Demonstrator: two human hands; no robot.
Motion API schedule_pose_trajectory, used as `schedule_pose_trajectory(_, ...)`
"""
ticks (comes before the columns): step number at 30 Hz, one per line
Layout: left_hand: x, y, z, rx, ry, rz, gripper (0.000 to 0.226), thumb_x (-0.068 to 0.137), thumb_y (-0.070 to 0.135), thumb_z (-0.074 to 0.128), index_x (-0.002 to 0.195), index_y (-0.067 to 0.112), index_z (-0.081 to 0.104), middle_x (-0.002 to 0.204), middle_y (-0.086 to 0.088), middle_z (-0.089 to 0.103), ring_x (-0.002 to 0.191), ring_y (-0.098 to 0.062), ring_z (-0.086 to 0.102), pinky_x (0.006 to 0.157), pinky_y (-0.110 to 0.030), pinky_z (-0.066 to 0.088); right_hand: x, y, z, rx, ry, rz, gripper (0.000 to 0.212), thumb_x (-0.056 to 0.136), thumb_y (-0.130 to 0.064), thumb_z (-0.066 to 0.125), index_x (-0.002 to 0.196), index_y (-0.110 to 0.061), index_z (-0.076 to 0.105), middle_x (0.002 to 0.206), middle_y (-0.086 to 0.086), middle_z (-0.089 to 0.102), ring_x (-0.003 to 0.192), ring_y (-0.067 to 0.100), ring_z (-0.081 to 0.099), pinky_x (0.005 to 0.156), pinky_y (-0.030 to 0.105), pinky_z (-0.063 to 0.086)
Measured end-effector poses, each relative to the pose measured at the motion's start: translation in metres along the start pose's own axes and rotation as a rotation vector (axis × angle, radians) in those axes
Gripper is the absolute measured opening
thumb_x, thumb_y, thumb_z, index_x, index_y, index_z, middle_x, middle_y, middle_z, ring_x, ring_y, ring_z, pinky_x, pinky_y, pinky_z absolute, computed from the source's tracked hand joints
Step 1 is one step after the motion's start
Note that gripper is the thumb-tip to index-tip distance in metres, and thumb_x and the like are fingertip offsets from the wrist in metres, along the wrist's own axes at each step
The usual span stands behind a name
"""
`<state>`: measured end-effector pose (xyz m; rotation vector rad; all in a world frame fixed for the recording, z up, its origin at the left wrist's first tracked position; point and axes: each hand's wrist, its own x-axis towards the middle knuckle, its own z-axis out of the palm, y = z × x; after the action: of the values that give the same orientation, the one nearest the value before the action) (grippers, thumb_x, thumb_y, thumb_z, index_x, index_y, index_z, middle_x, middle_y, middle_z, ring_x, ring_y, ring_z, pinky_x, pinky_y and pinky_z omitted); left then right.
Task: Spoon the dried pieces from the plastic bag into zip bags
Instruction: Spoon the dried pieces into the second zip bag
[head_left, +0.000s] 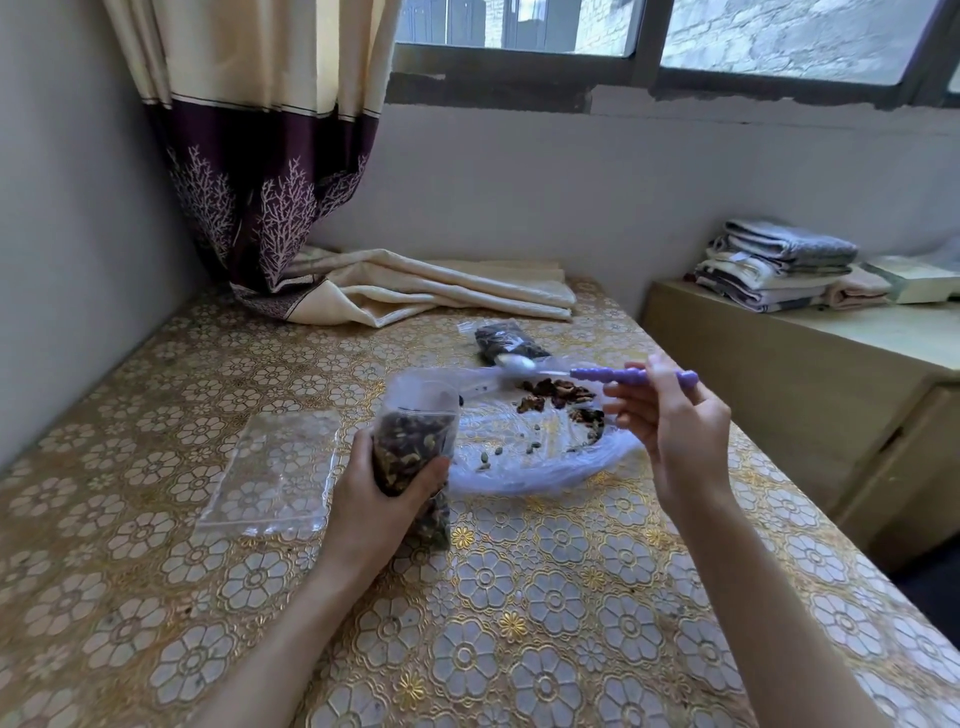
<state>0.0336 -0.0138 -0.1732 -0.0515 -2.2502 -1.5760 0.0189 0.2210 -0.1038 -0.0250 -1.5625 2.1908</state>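
Observation:
My left hand (384, 488) grips an upright zip bag (415, 431), its mouth open and its body packed with dark dried pieces. My right hand (670, 415) pinches the purple handle of a spoon (613, 374). The spoon's metal bowl points left, above the spread-out plastic bag (535, 457), and looks empty. A few dried pieces (561, 397) and small seeds lie on that plastic bag, just right of the zip bag. A filled zip bag (506, 340) lies flat behind the plastic bag. Several empty zip bags (275, 473) lie stacked flat to the left of my left hand.
The table (519, 623) carries a gold floral cover. A folded cream cloth (441, 291) and a curtain end (270, 208) lie at the back. To the right stands a low cabinet (810, 374) with folded towels (779, 265).

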Motion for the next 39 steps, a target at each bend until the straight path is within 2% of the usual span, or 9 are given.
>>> schedule_pose_trajectory(5, 0.001, -0.002, 0.0, -0.001, 0.001, 0.014, 0.064, 0.055, 0.065, 0.061, 0.104, 0.026, 0.046, 0.095, 0.017, 0.058, 0.082, 0.014, 0.054, 0.058, -0.007, 0.043, 0.009, 0.034, -0.013, -0.097, 0.067, 0.198, 0.028, 0.095, -0.017, 0.051, 0.076, -0.001, 0.064, 0.06, 0.008, 0.069, 0.05, 0.014, 0.065, 0.047, 0.017, 0.051)
schedule_pose_trajectory(9, 0.0, -0.001, 0.0, -0.041, -0.003, 0.005, 0.053, 0.054, 0.065, 0.063, 0.095, 0.035, 0.047, 0.091, 0.017, 0.06, 0.08, 0.017, 0.055, 0.058, -0.004, 0.043, 0.014, 0.05, -0.008, -0.154, 0.031, 0.267, 0.028, 0.094, -0.016, 0.052, 0.079, 0.003, 0.065, 0.061, 0.01, 0.069, 0.051, 0.016, 0.066, 0.046, 0.018, 0.051)
schedule_pose_trajectory(17, 0.001, -0.004, 0.0, -0.057, 0.0, 0.019, 0.06, 0.056, 0.063, 0.064, 0.104, 0.03, 0.048, 0.095, 0.019, 0.059, 0.082, 0.017, 0.054, 0.061, -0.002, 0.041, 0.022, 0.058, -0.011, -0.121, 0.196, 0.231, 0.026, 0.095, -0.016, 0.053, 0.078, 0.0, 0.065, 0.069, 0.014, 0.069, 0.053, 0.015, 0.068, 0.049, 0.017, 0.052)
schedule_pose_trajectory(20, 0.001, -0.004, 0.0, -0.061, 0.002, 0.017, 0.062, 0.055, 0.064, 0.064, 0.105, 0.031, 0.048, 0.096, 0.019, 0.06, 0.085, 0.017, 0.055, 0.063, -0.002, 0.042, 0.025, 0.06, -0.014, -0.174, 0.25, 0.195, 0.025, 0.095, -0.017, 0.054, 0.077, -0.002, 0.064, 0.072, 0.015, 0.069, 0.056, 0.016, 0.068, 0.051, 0.018, 0.053)
schedule_pose_trajectory(24, 0.001, -0.004, 0.0, -0.073, 0.0, 0.006, 0.053, 0.055, 0.063, 0.064, 0.098, 0.037, 0.048, 0.095, 0.019, 0.061, 0.084, 0.015, 0.056, 0.063, -0.003, 0.043, 0.03, 0.061, -0.015, -0.306, 0.256, 0.125, 0.023, 0.094, -0.019, 0.055, 0.079, -0.006, 0.066, 0.073, 0.013, 0.07, 0.058, 0.018, 0.069, 0.055, 0.022, 0.055)
schedule_pose_trajectory(27, 0.001, -0.004, 0.0, -0.07, -0.004, 0.003, 0.05, 0.056, 0.062, 0.065, 0.097, 0.038, 0.048, 0.094, 0.018, 0.061, 0.084, 0.016, 0.056, 0.062, -0.003, 0.043, 0.033, 0.063, -0.015, -0.394, 0.201, 0.122, 0.02, 0.093, -0.018, 0.057, 0.094, 0.0, 0.067, 0.075, 0.011, 0.069, 0.06, 0.017, 0.069, 0.058, 0.023, 0.055)
schedule_pose_trajectory(31, 0.001, -0.005, 0.0, -0.063, -0.009, 0.003, 0.054, 0.058, 0.06, 0.065, 0.103, 0.035, 0.048, 0.096, 0.02, 0.06, 0.083, 0.016, 0.055, 0.063, -0.008, 0.044, 0.032, 0.065, -0.017, -0.374, 0.145, 0.147, 0.019, 0.093, -0.01, 0.056, 0.11, -0.003, 0.061, 0.076, 0.01, 0.067, 0.061, 0.017, 0.066, 0.054, 0.018, 0.053)
schedule_pose_trajectory(35, 0.001, -0.003, 0.001, -0.057, 0.0, -0.001, 0.053, 0.057, 0.061, 0.064, 0.101, 0.037, 0.047, 0.096, 0.018, 0.06, 0.083, 0.017, 0.055, 0.062, -0.007, 0.044, 0.032, 0.062, -0.018, -0.259, 0.139, 0.224, 0.024, 0.092, -0.005, 0.055, 0.115, 0.001, 0.058, 0.077, 0.012, 0.065, 0.06, 0.016, 0.064, 0.05, 0.014, 0.05)
schedule_pose_trajectory(39, 0.0, -0.002, 0.0, -0.027, 0.011, 0.005, 0.063, 0.055, 0.064, 0.062, 0.104, 0.027, 0.048, 0.096, 0.016, 0.059, 0.083, 0.015, 0.055, 0.061, -0.013, 0.045, 0.031, 0.06, -0.018, -0.191, 0.135, 0.266, 0.025, 0.092, -0.005, 0.056, 0.114, 0.005, 0.058, 0.075, 0.012, 0.065, 0.05, 0.008, 0.064, 0.048, 0.014, 0.05)
